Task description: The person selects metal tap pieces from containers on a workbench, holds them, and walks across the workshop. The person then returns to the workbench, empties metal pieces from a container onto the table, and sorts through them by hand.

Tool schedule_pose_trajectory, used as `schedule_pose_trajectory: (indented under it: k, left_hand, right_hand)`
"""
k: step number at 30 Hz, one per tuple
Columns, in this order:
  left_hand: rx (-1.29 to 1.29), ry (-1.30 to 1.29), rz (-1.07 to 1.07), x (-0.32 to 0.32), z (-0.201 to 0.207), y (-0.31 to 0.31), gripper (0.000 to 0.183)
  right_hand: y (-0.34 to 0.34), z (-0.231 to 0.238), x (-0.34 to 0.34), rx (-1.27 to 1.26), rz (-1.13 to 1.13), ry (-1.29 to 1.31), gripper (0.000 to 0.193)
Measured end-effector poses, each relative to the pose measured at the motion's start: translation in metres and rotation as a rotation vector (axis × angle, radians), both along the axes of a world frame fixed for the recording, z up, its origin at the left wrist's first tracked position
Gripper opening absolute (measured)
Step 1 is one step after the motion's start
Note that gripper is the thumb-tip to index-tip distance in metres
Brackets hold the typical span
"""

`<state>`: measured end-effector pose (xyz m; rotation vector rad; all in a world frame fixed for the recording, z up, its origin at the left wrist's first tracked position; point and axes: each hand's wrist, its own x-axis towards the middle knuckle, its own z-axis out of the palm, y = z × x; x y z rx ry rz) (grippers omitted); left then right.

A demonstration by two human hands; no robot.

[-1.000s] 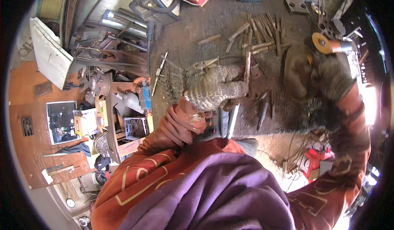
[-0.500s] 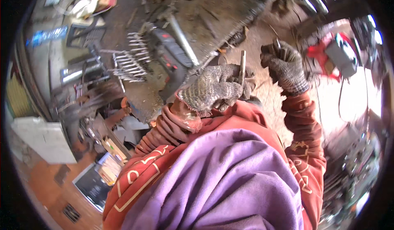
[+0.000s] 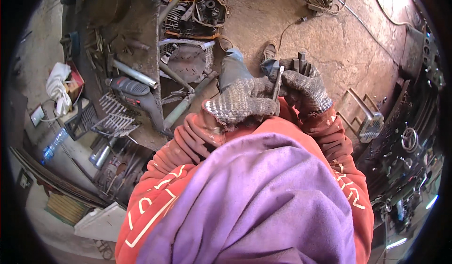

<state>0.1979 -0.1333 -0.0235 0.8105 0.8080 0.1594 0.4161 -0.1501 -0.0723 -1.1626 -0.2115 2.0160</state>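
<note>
My left hand (image 3: 242,100), in a grey knitted work glove, is closed on a slim shiny metal rod (image 3: 278,82) that stands nearly upright between thumb and fingers. Close beside it, my right hand (image 3: 308,90), gloved the same way, has its fingers curled round dark square-ended metal pieces (image 3: 301,62). One of these pieces appears ridged like a thread. The two hands are in front of my body, almost touching; the lower ends of the pieces are hidden in the gloves.
At left, a worktable (image 3: 146,33) carries a power drill (image 3: 134,94), a metal pipe (image 3: 136,73) and a rack of wrenches (image 3: 115,115). Beyond it sit a wire basket (image 3: 188,59) and a tool case (image 3: 195,16). Cables (image 3: 325,2) lie on the floor; a machine with a handwheel (image 3: 409,139) stands right.
My right hand has come left and in, beside my left hand, with dark pieces now showing in it. My view has swung right, so the bench appears farther left and more floor shows.
</note>
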Motion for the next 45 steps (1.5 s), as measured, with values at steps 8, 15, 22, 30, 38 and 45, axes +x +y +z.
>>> schedule_pose_trajectory:
  k: [8, 15, 22, 30, 38, 45]
  left_hand:
    - [0.073, -0.32, 0.061, 0.02, -0.019, 0.012, 0.023]
    - [0.495, -1.512, 0.041, 0.034, -0.12, 0.008, 0.026]
    - [0.58, -0.445, -0.375, 0.005, -0.094, -0.009, 0.022]
    - [-0.428, -0.032, -0.168, 0.021, -0.02, 0.01, 0.034]
    - [-0.818, -0.347, -0.576, 0.012, -0.072, 0.019, 0.032]
    - [-0.659, -0.29, -0.484, 0.007, -0.076, 0.013, 0.038]
  right_hand:
    - [-0.012, -0.006, 0.011, -0.085, -0.079, 0.026, 0.04]
    - [-0.017, -0.011, 0.002, 0.211, 0.078, -0.427, 0.027]
    - [-0.013, -0.006, 0.005, -0.077, -0.065, -0.214, 0.022]
    - [-0.026, -0.008, 0.004, -0.232, -0.254, 0.094, 0.025]
    - [-0.027, -0.005, 0.005, -0.227, -0.264, 0.119, 0.025]
    - [-0.027, -0.016, 0.014, -0.284, -0.255, 0.216, 0.029]
